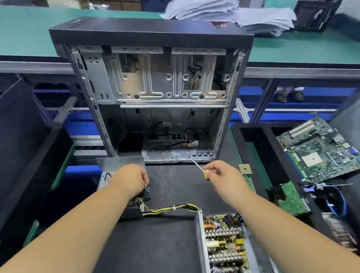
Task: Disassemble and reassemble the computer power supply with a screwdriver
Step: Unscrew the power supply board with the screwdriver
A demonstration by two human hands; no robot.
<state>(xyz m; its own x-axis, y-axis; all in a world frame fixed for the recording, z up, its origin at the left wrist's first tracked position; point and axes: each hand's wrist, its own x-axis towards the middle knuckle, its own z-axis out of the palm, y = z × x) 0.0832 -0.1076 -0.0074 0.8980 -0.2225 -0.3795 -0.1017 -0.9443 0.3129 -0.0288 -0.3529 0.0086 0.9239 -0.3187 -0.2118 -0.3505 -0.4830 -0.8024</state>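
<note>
The right hand (220,176) pinches a yellow-handled screwdriver (198,167), its tip at the lower edge of the open computer case (156,90). The left hand (133,180) curls around a bundle of black connectors (147,192) — their yellow-and-black cable (171,208) runs to the opened power supply (225,247) (circuit board exposed) on the dark tabletop (151,246), nearest the person.

We can't make out any readable text here, even the computer case (149,31) logo is just a blur.
</note>
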